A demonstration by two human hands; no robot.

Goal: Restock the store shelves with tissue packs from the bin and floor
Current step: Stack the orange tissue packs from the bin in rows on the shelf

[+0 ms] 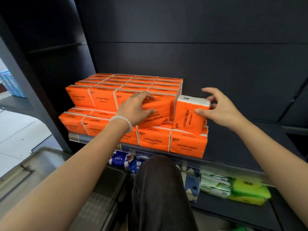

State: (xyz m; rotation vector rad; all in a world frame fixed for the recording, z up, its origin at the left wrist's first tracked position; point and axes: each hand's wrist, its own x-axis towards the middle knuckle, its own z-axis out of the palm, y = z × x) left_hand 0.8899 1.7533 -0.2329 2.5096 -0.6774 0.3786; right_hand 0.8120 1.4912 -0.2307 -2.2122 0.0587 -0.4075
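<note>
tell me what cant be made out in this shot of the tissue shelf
Head view only:
- Lower shelf packs: partly hidden by the knee and the shelf edge, labels blurred.
- Bin: cut off by the left edge; its contents are out of sight.
- Small print on the orange packs: too small to read.
- Pack under the left hand: partly covered.
- Right hand: fingertips behind the upright pack.

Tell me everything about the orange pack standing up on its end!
The upright pack is orange shiny plastic wrap with a white top end and black COTTON TISSUE letters running sideways. It stands on the lower orange packs, at the right end of the stack. The right hand holds its right side, thumb on the front.
</note>
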